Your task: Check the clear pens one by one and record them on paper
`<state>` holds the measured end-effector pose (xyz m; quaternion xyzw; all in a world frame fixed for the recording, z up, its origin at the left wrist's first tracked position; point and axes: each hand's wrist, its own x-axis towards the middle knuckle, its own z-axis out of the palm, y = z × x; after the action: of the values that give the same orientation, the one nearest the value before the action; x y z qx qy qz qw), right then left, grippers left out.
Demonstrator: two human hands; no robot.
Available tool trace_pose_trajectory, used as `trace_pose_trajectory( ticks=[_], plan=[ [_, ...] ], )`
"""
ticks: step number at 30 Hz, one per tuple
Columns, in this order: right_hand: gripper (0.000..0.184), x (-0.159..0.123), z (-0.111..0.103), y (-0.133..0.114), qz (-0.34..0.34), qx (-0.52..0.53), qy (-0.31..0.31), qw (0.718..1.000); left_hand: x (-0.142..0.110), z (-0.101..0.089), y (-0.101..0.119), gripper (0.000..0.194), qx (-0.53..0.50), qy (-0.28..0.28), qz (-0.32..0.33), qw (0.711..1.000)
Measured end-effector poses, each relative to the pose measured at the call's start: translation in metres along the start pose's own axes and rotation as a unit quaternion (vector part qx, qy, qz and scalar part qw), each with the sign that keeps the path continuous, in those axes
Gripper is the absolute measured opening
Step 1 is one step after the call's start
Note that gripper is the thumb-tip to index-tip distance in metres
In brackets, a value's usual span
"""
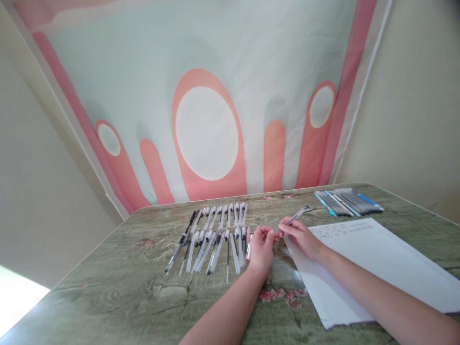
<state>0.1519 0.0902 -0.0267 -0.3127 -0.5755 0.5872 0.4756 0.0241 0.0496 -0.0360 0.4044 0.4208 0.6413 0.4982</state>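
My right hand [301,238] is closed round a slim clear pen [296,214], whose dark end points up and to the right. The other end of the pen runs down between the fingertips of both hands. My left hand [261,249] is pinched shut just beside it; what its fingers hold is hidden. Left of that hand lie two rows of pens, the back row [222,216] and the front row [212,251], mostly clear barrels with white or black parts. A pink pen [248,243] lies close against my left hand.
A large white paper sheet [388,258] with handwriting along its top lies under my right forearm. Beyond it is a flat group of grey and blue pens [348,201]. The wood-patterned table [118,287] reaches a wall with a pink and pale-green hanging [251,57].
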Motion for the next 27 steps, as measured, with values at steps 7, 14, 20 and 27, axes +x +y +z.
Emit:
trace_pose_trajectory(
  ticks=[7, 14, 20, 27],
  plan=[
    [0.018, 0.003, -0.003, 0.006, 0.034, 0.053, 0.017, 0.998, 0.004, -0.004, -0.003, 0.028, -0.042, -0.018, -0.051, 0.998],
    [0.018, 0.003, -0.003, 0.003, 0.044, 0.099, 0.018, 0.994, 0.001, -0.001, 0.004, 0.029, -0.062, -0.056, -0.08, 0.993],
    [0.015, 0.002, -0.002, 0.002, 0.042, 0.111, 0.007, 0.993, 0.001, 0.0, 0.009, 0.03, -0.109, -0.067, -0.114, 0.985],
    [0.017, 0.001, -0.001, -0.002, 0.042, 0.111, -0.002, 0.993, 0.0, -0.002, 0.01, 0.025, -0.157, -0.097, -0.129, 0.974]
  ],
)
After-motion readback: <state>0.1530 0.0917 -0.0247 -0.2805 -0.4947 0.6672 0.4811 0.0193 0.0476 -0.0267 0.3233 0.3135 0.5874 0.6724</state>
